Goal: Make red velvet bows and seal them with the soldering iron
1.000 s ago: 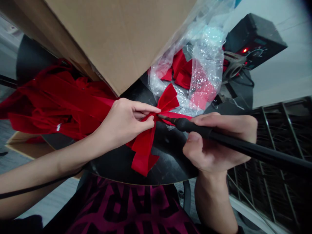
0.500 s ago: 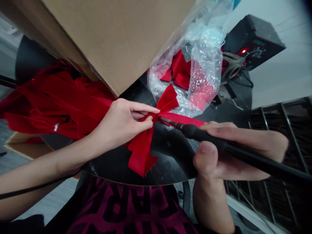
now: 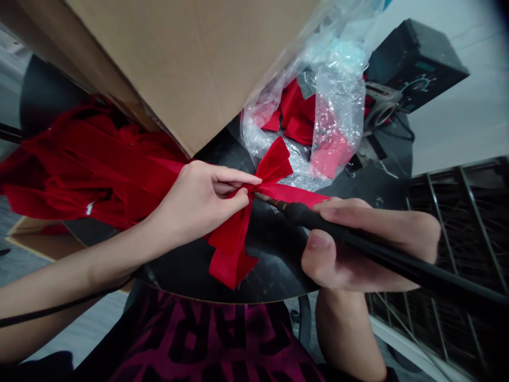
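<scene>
My left hand [image 3: 207,193] pinches a red ribbon bow [image 3: 230,260] at its knot, thumb and forefinger closed on it. One loop points up and away; folded tails hang toward the table's near edge. A black-handled soldering iron [image 3: 310,217] is gripped in my right hand [image 3: 369,244]. Its narrow metal tip touches or nearly touches the knot, just beside my left fingertips. A red ribbon strip [image 3: 296,192] runs from the knot toward my right fingers; whether they hold its end is hidden.
A tall cardboard box [image 3: 170,63] stands behind my left hand. Heaped red ribbon [image 3: 91,164] lies at left. A clear plastic bag [image 3: 338,106] holds red pieces. A black control box with a dial [image 3: 417,69] sits at the back right, a metal rack [image 3: 465,212] below it.
My right hand and the soldering iron have shifted left, bringing the tip in under the knot. The red light on the control box has gone off. My left hand stays put.
</scene>
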`<state>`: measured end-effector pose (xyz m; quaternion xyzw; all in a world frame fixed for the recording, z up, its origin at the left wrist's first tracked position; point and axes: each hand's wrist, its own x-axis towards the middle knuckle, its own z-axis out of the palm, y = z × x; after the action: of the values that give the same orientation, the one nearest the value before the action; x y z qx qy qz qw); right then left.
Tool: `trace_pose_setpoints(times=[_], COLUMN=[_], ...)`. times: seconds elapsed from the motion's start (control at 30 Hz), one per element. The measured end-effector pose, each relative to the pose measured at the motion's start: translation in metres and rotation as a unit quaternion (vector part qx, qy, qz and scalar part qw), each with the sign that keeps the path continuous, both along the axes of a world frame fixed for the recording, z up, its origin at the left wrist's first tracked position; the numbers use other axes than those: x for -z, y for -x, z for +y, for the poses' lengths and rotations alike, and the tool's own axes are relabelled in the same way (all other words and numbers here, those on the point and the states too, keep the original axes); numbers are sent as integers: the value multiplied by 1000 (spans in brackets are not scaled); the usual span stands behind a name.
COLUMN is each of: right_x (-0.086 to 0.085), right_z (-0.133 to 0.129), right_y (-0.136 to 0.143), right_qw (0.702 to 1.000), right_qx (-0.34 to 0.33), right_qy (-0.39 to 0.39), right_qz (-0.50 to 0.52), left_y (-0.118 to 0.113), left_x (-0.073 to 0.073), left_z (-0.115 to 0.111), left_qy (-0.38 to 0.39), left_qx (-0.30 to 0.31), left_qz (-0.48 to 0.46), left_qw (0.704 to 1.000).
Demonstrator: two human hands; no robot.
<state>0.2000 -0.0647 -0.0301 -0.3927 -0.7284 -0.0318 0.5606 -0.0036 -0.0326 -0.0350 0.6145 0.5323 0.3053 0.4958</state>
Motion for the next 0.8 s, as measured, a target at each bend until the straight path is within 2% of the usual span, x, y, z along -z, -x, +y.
trace_pose_setpoints(times=[0.1,0.2,0.4,0.6,0.8], right_x=[0,0,-4,-5,-4], right_z=[-4,-8,-9,-11,-15], right_y=[0,0,-3,-4,-1], right_qw=[1000,999,995,991,988], right_qx=[-4,28,-12,46,29], right_qy=[16,32,76,91,131], right_qz=[-20,-20,-62,-90,-79], left_y=[1,1,0,1,1], left_x=[1,2,1,3,3], left_z=[0,0,1,0,0], left_qy=[-1,-2,3,-16,-21], left_qx=[2,3,4,11,16], left_qz=[-9,-8,-7,-13,-8], left_qw=[1000,1000,1000,1000,1000])
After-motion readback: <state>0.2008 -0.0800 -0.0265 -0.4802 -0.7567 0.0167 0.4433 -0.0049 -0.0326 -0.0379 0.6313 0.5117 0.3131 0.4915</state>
